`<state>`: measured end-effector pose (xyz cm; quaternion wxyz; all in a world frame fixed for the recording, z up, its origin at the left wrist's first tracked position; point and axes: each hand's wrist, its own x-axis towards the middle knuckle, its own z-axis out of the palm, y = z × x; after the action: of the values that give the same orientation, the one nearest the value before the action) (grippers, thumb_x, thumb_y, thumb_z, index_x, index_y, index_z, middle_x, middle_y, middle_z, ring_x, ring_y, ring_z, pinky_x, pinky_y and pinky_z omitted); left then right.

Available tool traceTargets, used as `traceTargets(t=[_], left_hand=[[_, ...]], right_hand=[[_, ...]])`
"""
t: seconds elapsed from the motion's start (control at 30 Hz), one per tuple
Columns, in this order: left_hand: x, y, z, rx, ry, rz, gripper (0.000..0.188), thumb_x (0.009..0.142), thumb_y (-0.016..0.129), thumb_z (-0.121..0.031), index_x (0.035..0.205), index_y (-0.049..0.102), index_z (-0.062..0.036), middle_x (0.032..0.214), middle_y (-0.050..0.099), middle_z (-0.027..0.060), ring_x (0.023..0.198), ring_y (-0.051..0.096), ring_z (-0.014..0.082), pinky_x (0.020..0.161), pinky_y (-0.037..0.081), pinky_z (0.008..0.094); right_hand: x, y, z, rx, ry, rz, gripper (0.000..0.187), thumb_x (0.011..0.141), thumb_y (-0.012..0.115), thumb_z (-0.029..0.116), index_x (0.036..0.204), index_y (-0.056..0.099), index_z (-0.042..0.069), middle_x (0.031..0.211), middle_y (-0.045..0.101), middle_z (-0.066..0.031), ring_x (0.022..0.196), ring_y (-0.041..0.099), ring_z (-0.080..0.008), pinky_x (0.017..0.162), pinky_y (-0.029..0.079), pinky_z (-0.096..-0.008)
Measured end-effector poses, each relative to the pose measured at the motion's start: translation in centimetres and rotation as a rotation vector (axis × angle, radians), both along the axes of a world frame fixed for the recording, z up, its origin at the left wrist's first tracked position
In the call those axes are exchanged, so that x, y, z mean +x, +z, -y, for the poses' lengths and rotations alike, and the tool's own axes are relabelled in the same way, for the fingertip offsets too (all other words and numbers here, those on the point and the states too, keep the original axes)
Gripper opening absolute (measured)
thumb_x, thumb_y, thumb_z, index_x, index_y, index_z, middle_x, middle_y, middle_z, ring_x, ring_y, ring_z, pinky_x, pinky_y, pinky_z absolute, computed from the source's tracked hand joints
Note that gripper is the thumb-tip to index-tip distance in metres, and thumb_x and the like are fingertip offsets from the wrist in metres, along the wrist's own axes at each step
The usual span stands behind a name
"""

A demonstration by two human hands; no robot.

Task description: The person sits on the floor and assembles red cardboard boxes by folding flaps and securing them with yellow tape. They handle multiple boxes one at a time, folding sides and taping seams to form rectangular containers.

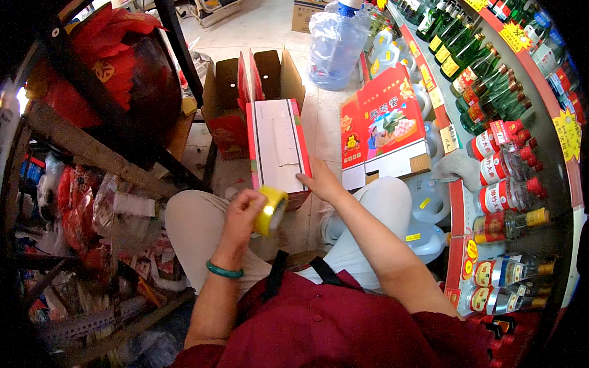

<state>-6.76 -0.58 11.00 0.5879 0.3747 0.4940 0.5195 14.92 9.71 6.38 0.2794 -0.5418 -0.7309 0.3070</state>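
A roll of yellow packing tape (269,211) is in my left hand (245,209), whose fingers close on its left side; hand and roll are a little blurred. Just beyond it, between my knees, stands a red cardboard box (277,142) with its pale, pink-edged flaps folded down on top. A loose-looking strip lies along the flap seam. My right hand (321,181) holds the box's near right corner, thumb on the top edge and fingers along the side. Whether tape runs from the roll to the box, I cannot tell.
Open red cartons (231,121) stand behind the box. Flattened red printed cartons (380,126) lie to the right. Beyond them is a large water jug (335,49) in clear plastic. Shelves of glass bottles (494,141) line the right; bagged goods (81,204) crowd the left.
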Motion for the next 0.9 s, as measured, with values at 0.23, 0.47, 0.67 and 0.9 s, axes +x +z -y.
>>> traceTargets(t=[0.23, 0.47, 0.67, 0.9], left_hand=[[-5.5, 2.0, -4.6, 0.079, 0.433, 0.032, 0.012, 0.092, 0.057, -0.018, 0.091, 0.060, -0.0063, 0.086, 0.057, -0.0019, 0.078, 0.052, 0.0082, 0.073, 0.045, 0.0235], [-9.2, 0.0, -9.0, 0.102, 0.425, -0.027, 0.014, 0.092, 0.057, -0.019, 0.093, 0.058, -0.0052, 0.088, 0.058, -0.0003, 0.079, 0.052, 0.0087, 0.072, 0.044, 0.0242], [-8.2, 0.9, -9.2, 0.036, 0.516, -0.027, 0.014, 0.092, 0.058, -0.021, 0.092, 0.059, -0.0062, 0.086, 0.058, -0.0009, 0.077, 0.052, 0.0084, 0.070, 0.044, 0.0239], [-8.4, 0.1, -9.7, 0.096, 0.499, 0.012, 0.016, 0.091, 0.059, -0.021, 0.091, 0.059, -0.0047, 0.085, 0.057, -0.0019, 0.076, 0.051, 0.0068, 0.069, 0.043, 0.0226]], right_hand=[[-2.0, 0.6, -3.2, 0.222, -0.051, 0.200, 0.050, 0.079, 0.066, 0.024, 0.118, 0.047, 0.000, 0.114, 0.053, -0.0200, 0.109, 0.049, -0.0371, 0.091, 0.041, -0.0439], [-4.8, 2.5, -10.5, 0.322, 0.058, 0.297, 0.042, 0.082, 0.063, 0.026, 0.114, 0.052, 0.001, 0.110, 0.056, -0.0177, 0.107, 0.051, -0.0344, 0.091, 0.042, -0.0420], [-7.4, 1.2, -16.8, 0.300, 0.102, 0.446, 0.042, 0.083, 0.061, 0.031, 0.114, 0.054, 0.004, 0.118, 0.054, -0.0165, 0.109, 0.050, -0.0345, 0.092, 0.042, -0.0420], [-8.9, 1.0, -20.1, 0.098, 0.183, 0.607, 0.039, 0.085, 0.054, 0.038, 0.111, 0.057, 0.008, 0.110, 0.059, -0.0148, 0.107, 0.053, -0.0321, 0.089, 0.041, -0.0455]])
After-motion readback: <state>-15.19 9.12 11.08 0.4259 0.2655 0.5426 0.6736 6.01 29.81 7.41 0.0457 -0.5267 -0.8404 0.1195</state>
